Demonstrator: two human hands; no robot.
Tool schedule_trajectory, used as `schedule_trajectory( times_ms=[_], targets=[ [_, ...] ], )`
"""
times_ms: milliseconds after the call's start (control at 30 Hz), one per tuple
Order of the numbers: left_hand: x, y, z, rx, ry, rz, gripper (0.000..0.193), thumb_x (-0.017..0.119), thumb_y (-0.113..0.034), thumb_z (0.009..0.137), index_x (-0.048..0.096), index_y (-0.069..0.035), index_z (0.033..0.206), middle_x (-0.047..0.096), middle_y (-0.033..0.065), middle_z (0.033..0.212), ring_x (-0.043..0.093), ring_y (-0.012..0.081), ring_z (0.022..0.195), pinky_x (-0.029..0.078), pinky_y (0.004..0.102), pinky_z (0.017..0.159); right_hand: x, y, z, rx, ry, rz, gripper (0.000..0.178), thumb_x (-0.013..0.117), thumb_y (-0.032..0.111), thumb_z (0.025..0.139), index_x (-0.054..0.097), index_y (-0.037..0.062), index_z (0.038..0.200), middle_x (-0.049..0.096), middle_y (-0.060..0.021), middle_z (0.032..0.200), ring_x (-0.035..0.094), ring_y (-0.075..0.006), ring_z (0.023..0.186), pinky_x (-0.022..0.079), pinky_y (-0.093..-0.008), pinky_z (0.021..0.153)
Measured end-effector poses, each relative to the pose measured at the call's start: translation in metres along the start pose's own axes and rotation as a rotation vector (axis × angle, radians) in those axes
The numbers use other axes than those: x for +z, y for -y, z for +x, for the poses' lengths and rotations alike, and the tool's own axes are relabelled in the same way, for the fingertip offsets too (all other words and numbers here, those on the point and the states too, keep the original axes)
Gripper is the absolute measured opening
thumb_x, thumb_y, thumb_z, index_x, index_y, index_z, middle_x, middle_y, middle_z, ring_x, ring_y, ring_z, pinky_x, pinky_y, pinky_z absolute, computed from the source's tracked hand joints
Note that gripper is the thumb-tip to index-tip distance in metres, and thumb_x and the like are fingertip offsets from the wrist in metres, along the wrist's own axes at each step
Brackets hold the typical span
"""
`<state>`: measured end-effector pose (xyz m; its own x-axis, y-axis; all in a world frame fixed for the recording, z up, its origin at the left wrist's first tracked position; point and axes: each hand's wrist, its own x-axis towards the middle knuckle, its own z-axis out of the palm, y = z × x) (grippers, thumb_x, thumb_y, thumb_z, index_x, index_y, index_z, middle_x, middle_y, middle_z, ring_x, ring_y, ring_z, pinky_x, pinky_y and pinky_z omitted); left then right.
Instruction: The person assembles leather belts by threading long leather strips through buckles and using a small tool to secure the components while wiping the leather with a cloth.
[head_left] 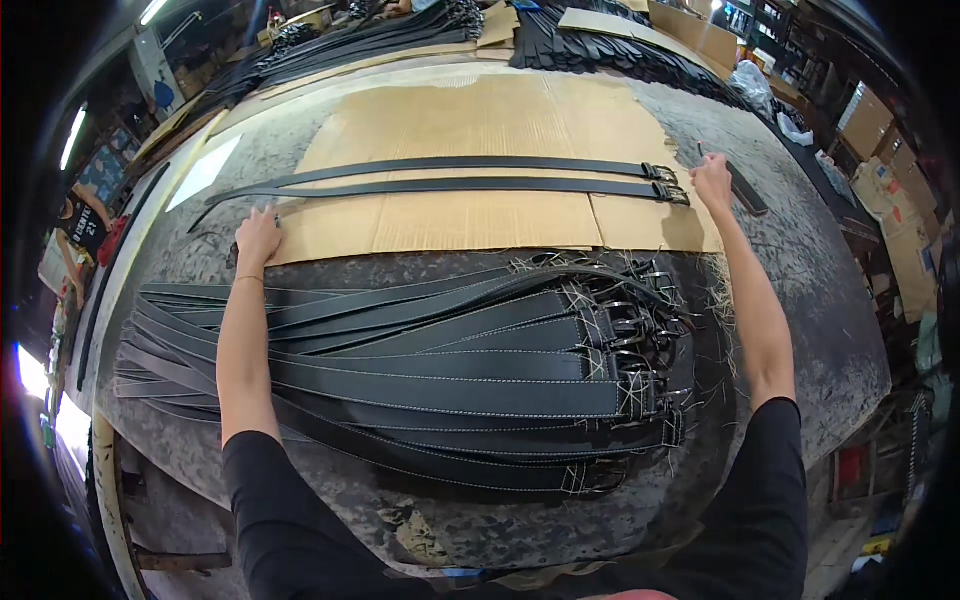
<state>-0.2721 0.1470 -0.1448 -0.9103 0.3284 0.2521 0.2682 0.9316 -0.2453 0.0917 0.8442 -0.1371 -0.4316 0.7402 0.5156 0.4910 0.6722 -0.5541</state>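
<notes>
Two black belts [430, 187] with metal buckles [672, 191] lie side by side across a sheet of cardboard [480, 225], their tails pointing left. My left hand [259, 237] is at the cardboard's left edge, just below the tails. Its fingers are curled; what they grip, if anything, is hidden. Right of the buckles, my right hand [711, 182] is raised and closed in a pinch. A thin dark stick-like thing [700, 148] sticks up from its fingers, too small to name. Nearer me lies a thick pile of black belts [450, 385] with pale stitching, buckles to the right.
Pale loose threads [722, 300] are scattered right of the pile. A dark flat strip [746, 188] rests on the worn grey table [820, 330] beyond my right hand. More black straps [610, 50] are heaped at the far edge. Another person [85, 225] is at the left.
</notes>
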Motion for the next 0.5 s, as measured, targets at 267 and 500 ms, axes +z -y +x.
schedule_trajectory(
  times_ms=[267, 500],
  targets=[
    [0.003, -0.007, -0.005, -0.007, -0.055, -0.125, 0.041, 0.052, -0.033, 0.091, 0.061, -0.009, 0.124, 0.062, 0.0231, 0.120, 0.065, 0.0411, 0.100, 0.052, 0.0489, 0.085, 0.021, 0.008, -0.019, 0.264, 0.264, 0.402, 0.025, 0.038, 0.022, 0.105, 0.044, -0.0009, 0.114, 0.069, -0.0172, 0.091, 0.069, -0.0204, 0.076, 0.057, -0.0312, 0.066],
    [0.002, 0.000, 0.008, 0.010, 0.064, -0.100, 0.050, 0.041, -0.043, 0.096, 0.059, -0.012, 0.131, 0.059, 0.0192, 0.130, 0.060, 0.0394, 0.114, 0.048, 0.0483, 0.096, 0.046, 0.017, -0.039, 0.160, 0.056, 0.398, 0.024, 0.039, 0.017, 0.102, 0.049, -0.0031, 0.111, 0.070, -0.0150, 0.087, 0.070, -0.0229, 0.078, 0.055, -0.0367, 0.072]
  ],
)
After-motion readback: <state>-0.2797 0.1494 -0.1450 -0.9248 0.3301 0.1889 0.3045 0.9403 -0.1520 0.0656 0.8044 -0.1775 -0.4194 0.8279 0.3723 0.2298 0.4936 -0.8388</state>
